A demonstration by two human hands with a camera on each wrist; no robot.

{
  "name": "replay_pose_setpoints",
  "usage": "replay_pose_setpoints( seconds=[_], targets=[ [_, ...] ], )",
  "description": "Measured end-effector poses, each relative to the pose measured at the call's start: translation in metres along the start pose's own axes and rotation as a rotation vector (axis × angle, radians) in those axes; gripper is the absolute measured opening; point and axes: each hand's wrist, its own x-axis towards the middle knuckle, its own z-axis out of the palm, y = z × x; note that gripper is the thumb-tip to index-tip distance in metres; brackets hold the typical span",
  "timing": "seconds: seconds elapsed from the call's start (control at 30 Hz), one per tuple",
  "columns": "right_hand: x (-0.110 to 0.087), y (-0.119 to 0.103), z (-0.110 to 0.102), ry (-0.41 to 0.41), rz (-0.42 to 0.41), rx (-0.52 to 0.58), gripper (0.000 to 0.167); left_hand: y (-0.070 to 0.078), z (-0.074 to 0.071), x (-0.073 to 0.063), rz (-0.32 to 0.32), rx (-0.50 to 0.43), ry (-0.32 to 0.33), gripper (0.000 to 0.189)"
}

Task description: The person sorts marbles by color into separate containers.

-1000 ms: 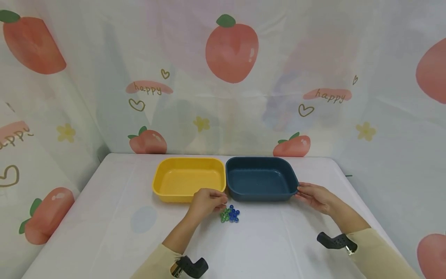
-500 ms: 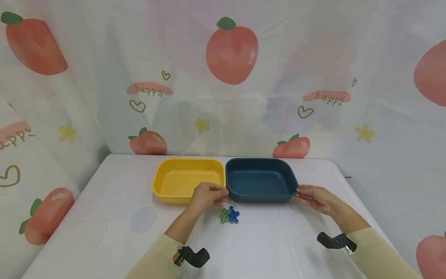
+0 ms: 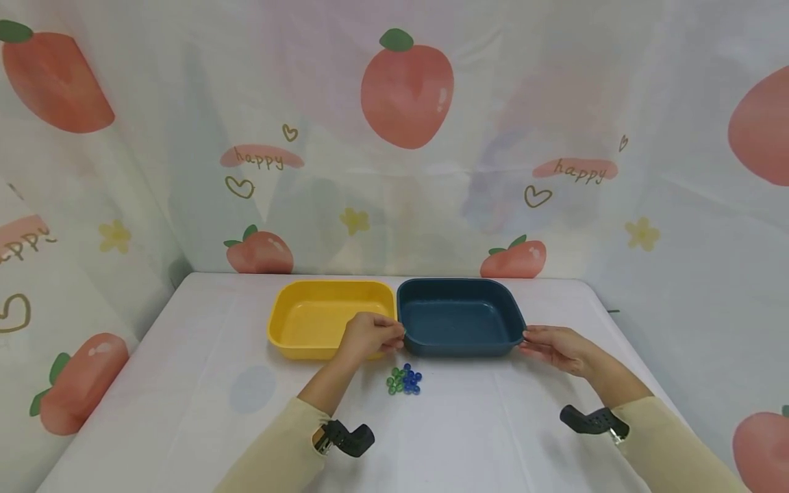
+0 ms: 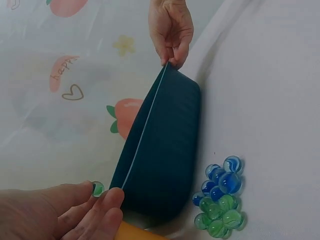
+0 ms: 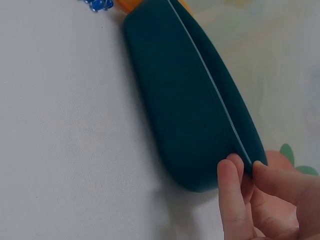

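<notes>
My left hand (image 3: 372,333) pinches a green glass marble (image 4: 98,189) between thumb and fingers. It hovers over the near right corner of the yellow tray (image 3: 290,350), right by the left rim of the dark blue tray (image 3: 462,348). At the blue tray's right end, my right hand (image 5: 270,200) pinches the rim, thumb on one side and fingers on the other. On the table in front of the trays lies a small cluster of green marbles (image 4: 218,220) and blue marbles (image 4: 230,183), side by side.
Both trays stand next to each other at the back of a table with a white cloth (image 3: 468,438). A printed curtain (image 3: 407,205) with peaches hangs close behind them. Black wrist cameras (image 3: 348,438) sit on both sleeves.
My left hand has moved forward and slightly right, from just behind the marble cluster up to the blue tray's left rim. The right hand keeps its hold on the rim.
</notes>
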Motion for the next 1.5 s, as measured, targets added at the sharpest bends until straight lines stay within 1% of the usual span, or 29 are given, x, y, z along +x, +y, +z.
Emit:
replay_pose_setpoints(
  seconds=[0.17,0.3,0.53,0.8,1.07,1.23,1.43,1.5],
  targets=[
    [-0.001,-0.002,0.001,-0.006,-0.002,-0.012,0.053,0.002,0.001,0.004,0.017,0.027,0.012,0.02],
    [-0.001,-0.003,0.002,-0.005,0.0,-0.015,0.048,0.003,0.003,0.008,0.014,0.034,0.017,0.019],
    [0.001,-0.002,0.0,0.002,0.001,-0.003,0.051,0.005,0.006,0.013,0.019,0.019,0.013,0.019],
    [0.001,0.0,0.0,-0.002,0.003,0.007,0.048,0.004,0.009,0.016,0.02,0.006,0.007,0.019],
    [-0.001,0.0,-0.001,-0.018,0.003,0.042,0.026,0.005,0.012,0.015,0.0,0.013,0.02,0.018],
    [-0.002,0.0,-0.002,-0.015,0.003,0.044,0.029,0.005,0.013,0.014,-0.002,0.01,0.024,0.018],
    [-0.002,0.0,-0.002,-0.003,0.008,0.044,0.029,0.004,0.013,0.014,0.023,0.01,0.025,0.018],
    [-0.002,0.0,-0.002,0.007,0.008,0.033,0.035,0.003,0.013,0.014,0.027,0.006,0.022,0.018]
  ],
)
